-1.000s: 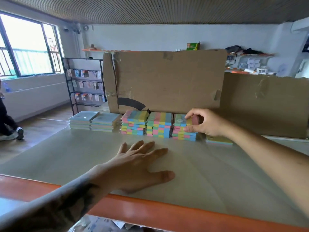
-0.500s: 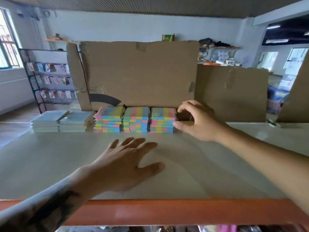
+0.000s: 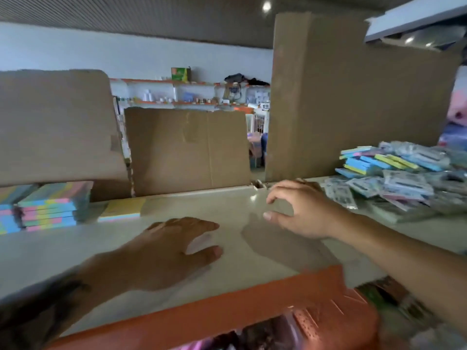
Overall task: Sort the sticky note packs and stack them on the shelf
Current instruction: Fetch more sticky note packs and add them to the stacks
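Hovering half-curled and empty, right hand (image 3: pixel 300 210) sits between loose wrapped sticky note pile (image 3: pixel 394 178) and pastel striped stacks (image 3: pixel 50 205); left hand (image 3: pixel 174 248) flat on beige shelf (image 3: pixel 240 198).

Right hand (image 3: pixel 300 210) withdrawn from the rightmost stack of multicolour sticky note packs (image 3: pixel 54 205), now well to the left of its fingertips, and hanging empty with fingers loosely curled. View swung rightward, bringing a heap of loose packs (image 3: pixel 399 178) into sight just beyond the knuckles.
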Demonstrator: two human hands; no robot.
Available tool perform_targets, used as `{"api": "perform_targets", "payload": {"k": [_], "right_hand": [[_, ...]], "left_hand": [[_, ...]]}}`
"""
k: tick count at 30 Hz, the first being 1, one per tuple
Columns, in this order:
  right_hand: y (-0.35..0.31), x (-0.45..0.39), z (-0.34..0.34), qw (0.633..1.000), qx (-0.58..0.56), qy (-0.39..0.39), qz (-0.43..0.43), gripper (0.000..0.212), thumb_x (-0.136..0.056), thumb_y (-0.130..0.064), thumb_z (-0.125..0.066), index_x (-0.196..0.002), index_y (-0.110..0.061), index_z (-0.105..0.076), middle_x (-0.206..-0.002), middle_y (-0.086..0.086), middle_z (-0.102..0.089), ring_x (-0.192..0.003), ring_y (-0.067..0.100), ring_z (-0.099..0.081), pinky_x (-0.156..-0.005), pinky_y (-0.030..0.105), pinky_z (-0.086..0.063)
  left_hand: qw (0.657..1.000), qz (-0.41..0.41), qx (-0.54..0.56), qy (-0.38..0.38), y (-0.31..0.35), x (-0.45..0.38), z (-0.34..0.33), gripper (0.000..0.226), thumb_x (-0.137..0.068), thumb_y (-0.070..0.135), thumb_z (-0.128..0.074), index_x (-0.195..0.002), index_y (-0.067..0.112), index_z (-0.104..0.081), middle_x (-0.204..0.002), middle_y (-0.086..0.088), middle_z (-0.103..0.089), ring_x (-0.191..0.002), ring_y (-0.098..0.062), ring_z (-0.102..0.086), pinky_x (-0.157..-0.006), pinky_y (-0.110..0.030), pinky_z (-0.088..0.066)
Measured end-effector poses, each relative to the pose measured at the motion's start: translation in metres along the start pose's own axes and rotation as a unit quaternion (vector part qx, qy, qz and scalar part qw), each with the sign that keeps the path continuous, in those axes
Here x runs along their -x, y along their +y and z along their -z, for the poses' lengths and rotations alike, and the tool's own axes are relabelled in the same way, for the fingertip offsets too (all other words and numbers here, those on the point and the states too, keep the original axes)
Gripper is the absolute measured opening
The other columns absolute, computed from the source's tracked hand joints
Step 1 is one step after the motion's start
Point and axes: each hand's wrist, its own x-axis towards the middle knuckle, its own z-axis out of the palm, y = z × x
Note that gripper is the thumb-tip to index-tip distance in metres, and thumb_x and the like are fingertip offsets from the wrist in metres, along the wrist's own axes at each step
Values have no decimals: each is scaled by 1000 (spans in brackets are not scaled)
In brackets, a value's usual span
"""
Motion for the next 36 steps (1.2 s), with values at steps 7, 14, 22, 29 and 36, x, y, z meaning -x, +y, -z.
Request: {"api": "perform_targets", "payload": {"k": [7, 14, 22, 29, 36], "right_hand": [[134, 41, 54, 999, 32, 5, -8, 45, -84, -70, -51, -109, -36, -64, -121, -15, -60, -115, 18, -54, -102, 44, -40], [230, 57, 96, 996, 76, -10, -49, 55, -76, -77, -56, -112, -36, -60, -135, -10, -59, -137, 18, -47, -108, 42, -39], [276, 66, 95, 995, 5, -30, -91, 35, -86, -61, -67, -109, -38, -56, -121, -14, -57, -107, 16, -57, -93, 39, -50], [265, 62, 96, 1000, 0, 14, -20, 37, -80, -60, -67, -105, -33, -63, -136, -11, -60, -127, 11, -52, -103, 39, -45], [198, 36, 81, 999, 6, 32, 27, 37, -82, -65, -70, -101, -36, -58, -105, -15, -59, -96, 11, -54, -85, 31, -39]], "left_hand": [[999, -22, 31, 19, 126, -108, -15, 72, -85, 82, -40, -150, 50, -34, -158, 21, -36, -142, -8, -39, -118, -36, -33], [998, -32, -1, 56, 215, -207, -29, 71, -87, 76, -53, -147, 42, -40, -150, 8, -51, -132, -20, -51, -107, -38, -44], [995, 19, -48, 80, 255, -265, -59, 94, -68, 94, -53, -140, 34, -46, -133, 2, -63, -110, -26, -63, -76, -35, -46], [997, 9, 14, 77, 259, -252, -53, 65, -85, 47, -72, -143, 34, -45, -134, -1, -61, -103, -23, -58, -85, -34, -52], [993, 33, 22, 108, 201, -197, -31, 55, -86, 35, -77, -136, 33, -54, -131, 2, -59, -106, -21, -57, -88, -35, -52]]}}
